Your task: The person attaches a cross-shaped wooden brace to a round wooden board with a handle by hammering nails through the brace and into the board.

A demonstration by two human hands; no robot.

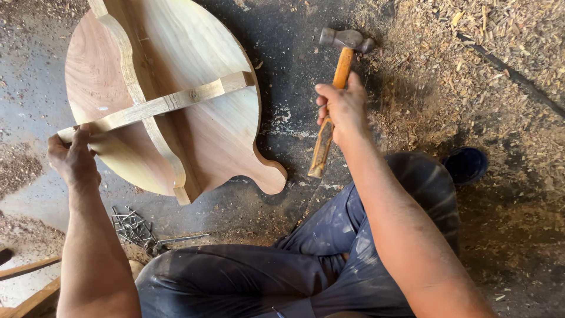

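Right hand (344,112) grips orange-handled hammer (335,94); left hand (73,156) clasps pale crossed-brace wooden round (200,118).

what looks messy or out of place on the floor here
Loose nails lie in a tangled heap on the bare floor, near the left arm, not in a box. Wood shavings cover the ground at right.

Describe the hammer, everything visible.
The hammer has a dark metal head with a rounded peen and a worn orange-brown wooden handle, scuffed dark near its butt. It is raised clear of the floor, head pointing away from the person, handle slanting back towards the knee. The right hand grips it around mid-handle, fingers wrapped; head and butt stick out either side. Nothing else touches it. It is right of the round wooden piece.
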